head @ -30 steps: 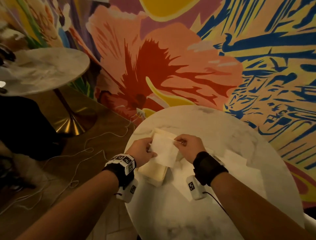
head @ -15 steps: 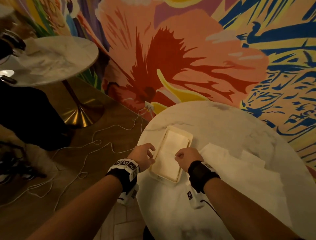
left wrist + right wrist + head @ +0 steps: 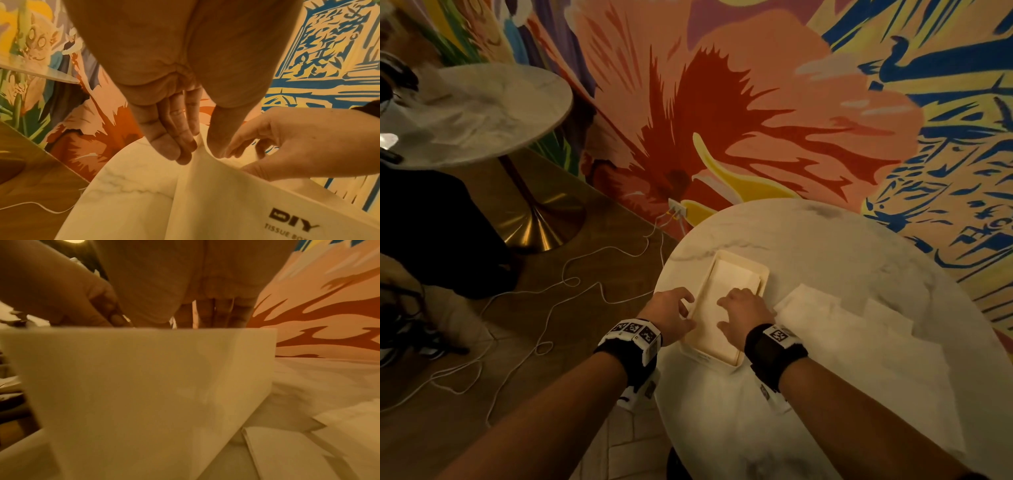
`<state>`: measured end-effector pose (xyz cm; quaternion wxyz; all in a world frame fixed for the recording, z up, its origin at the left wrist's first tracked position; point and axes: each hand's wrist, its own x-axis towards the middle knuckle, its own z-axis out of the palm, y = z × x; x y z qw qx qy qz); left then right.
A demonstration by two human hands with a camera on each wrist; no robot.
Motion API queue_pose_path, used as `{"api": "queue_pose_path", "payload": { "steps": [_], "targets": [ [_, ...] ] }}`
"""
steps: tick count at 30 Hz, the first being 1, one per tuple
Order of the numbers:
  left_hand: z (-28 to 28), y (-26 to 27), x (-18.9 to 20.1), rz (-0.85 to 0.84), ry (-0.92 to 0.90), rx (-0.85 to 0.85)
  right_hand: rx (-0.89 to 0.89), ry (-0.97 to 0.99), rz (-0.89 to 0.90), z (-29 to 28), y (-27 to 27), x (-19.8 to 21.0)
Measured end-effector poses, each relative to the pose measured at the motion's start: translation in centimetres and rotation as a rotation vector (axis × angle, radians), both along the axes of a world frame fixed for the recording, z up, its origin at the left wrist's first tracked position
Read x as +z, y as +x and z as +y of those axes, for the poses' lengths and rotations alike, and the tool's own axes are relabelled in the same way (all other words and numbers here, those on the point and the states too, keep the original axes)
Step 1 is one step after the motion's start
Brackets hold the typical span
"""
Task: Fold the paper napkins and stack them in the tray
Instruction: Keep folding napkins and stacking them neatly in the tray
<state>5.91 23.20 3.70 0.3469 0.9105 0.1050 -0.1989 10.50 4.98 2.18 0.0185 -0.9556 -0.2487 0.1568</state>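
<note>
right hand flat on napkin in tray | left hand relaxed, touching tray wall

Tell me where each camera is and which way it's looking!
Head: on the person's head, looking forward and down at the round table, the tray and the loose napkins; both forearms and hands show.
Left wrist: on the left wrist, looking along the left hand at the tray's side; the right hand shows too.
Right wrist: on the right wrist, low behind the tray wall; only the right hand's fingers peek over it.
All three share the tray.
</note>
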Motion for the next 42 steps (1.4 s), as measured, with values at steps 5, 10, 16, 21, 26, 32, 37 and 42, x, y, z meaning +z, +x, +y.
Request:
{"api": "queue_pose_path", "payload": {
  "steps": [5, 10, 16, 21, 26, 32, 37, 42],
  "targets": [
    [-0.2, 0.0, 0.1, 0.002, 0.017, -0.003, 0.043, -0.132, 0.047, 0.9, -0.4, -0.6],
    [0.0, 0.0, 0.3, -0.027, 0.042, 0.021, 0.082, -0.156, 0.032, 0.9, -0.9, -1.0],
    [-0.7, 0.5, 1.4, -0.232, 0.085, 0.097, 0.028, 0.056, -0.032, -0.5, -0.9, 0.3],
    [-4.5, 1.6, 2.8, -0.393, 0.030, 0.078, -0.205, 0.363, -0.082, -4.8, -0.8, 2.1],
    [-11.4, 2.3, 3.0, -0.408, -0.052, -0.099, -0.551, 0.502, 0.025, -12.6, -1.2, 1.3],
    [-18.9, 3.1, 0.6, -0.203, -0.051, -0.303, -0.601, 0.118, 0.130, -21.9, -4.2, -0.9],
    [-22.9, 4.3, -1.9, -0.067, 0.150, -0.435, -0.503, 0.020, 0.296, -25.5, -6.5, -2.6],
    [-25.2, 5.1, -4.9, 0.049, 0.245, -0.479, -0.517, 0.077, 0.399, -26.4, -7.7, -3.7]
  ]
}}
